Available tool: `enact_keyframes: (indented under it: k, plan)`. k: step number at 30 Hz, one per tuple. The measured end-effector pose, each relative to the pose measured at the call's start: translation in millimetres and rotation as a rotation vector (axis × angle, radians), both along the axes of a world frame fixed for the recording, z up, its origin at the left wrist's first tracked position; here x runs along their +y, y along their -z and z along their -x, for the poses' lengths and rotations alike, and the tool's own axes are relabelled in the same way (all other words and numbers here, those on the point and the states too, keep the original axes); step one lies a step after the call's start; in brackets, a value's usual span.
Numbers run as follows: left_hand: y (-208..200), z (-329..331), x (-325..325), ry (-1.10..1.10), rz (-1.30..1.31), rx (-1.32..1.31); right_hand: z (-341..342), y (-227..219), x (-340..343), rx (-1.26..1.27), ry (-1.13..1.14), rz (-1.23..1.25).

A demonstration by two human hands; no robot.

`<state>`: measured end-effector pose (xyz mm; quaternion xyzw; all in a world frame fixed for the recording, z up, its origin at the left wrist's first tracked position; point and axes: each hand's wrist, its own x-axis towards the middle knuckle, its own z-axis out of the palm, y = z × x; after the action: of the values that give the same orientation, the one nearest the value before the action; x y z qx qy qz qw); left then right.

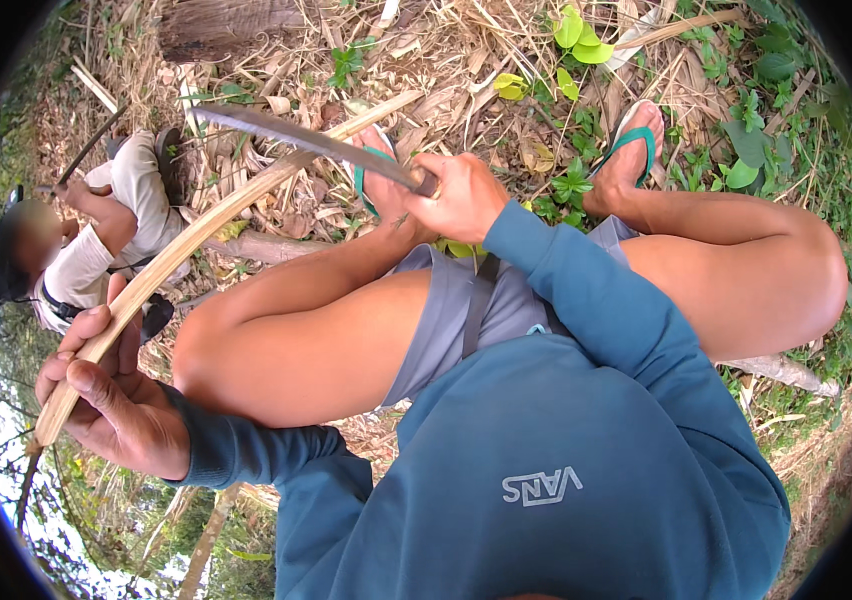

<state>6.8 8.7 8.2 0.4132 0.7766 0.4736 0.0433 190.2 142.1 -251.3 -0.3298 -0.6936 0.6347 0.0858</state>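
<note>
My left hand (136,415) grips the lower end of a long, pale, split wooden stick (201,230), with the thumb on its near side and the fingers around it. The stick slants up and away to the right, and its surface looks freshly shaved. In my right hand (466,200), closed around the handle, is a machete (311,142). Its long dark blade points to the left and crosses over the far part of the stick. Whether the edge touches the wood, I cannot tell.
A person (131,190) crouches at the left, holding a long thin blade (91,148). A thick log (231,25) lies at the far side. Wood shavings, dry leaves and green plants (571,180) cover the ground around my sandalled feet (631,150). A branch (786,373) lies beyond my right thigh.
</note>
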Motion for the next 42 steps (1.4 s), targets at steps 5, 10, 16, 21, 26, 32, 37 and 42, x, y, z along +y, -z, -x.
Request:
enact_keyframes:
  k: [5, 10, 16, 21, 26, 32, 37, 42]
  plan:
    - [1.8, 1.1, -9.3, -0.015, -0.02, -0.03, -2.9, -3.6, 3.9, -0.122, -0.038, -0.133]
    - [2.2, 0.3, -7.6, -0.006, -0.029, -0.055, -4.3, 14.9, 1.4, -0.142, -0.015, -0.105]
    - [3.1, 5.4, -14.8, -0.025, -0.034, -0.054, -5.0, 8.2, 3.0, -0.139, -0.037, -0.123]
    - [1.4, 4.1, -6.2, -0.023, -0.017, -0.067, -0.6, 36.0, 9.7, -0.211, 0.054, -0.117]
    - [4.1, 5.2, -16.5, -0.024, -0.042, -0.077, -3.9, 21.5, 7.5, -0.181, -0.058, -0.134]
    - [2.7, 4.3, 1.0, -0.01, -0.039, -0.069, -7.3, 83.1, 27.1, -0.404, 0.034, -0.131]
    - [4.7, 7.1, -19.9, -0.004, -0.043, -0.05, -11.0, 56.2, 12.3, -0.319, -0.025, -0.138]
    - [1.4, 19.0, -17.7, 0.018, -0.006, -0.164, -7.3, 56.0, 2.6, -0.309, -0.021, -0.006]
